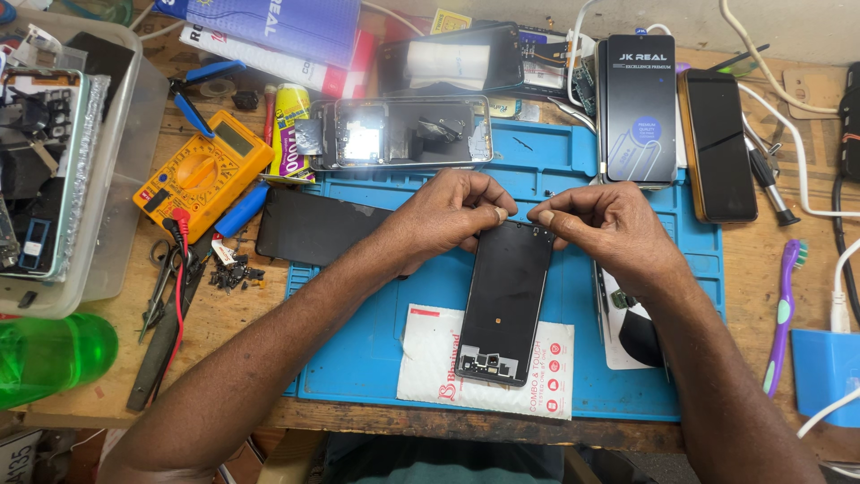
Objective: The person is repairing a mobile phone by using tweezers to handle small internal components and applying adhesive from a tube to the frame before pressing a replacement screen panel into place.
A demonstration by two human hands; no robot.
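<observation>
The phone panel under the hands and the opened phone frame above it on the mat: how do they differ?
The phone panel lies lengthwise toward the person, pinched at its far end by the left hand and right hand; the opened phone frame lies crosswise, untouched. The panel's surface is mostly flat black; the frame shows shiny metal and inner parts. Both rest on the blue mat.

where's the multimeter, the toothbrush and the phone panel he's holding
multimeter (202,170): head view, on its orange dial face
toothbrush (784,309): head view, on the purple and green handle
phone panel (506,300): head view, on the bare black middle, below both hands
</observation>
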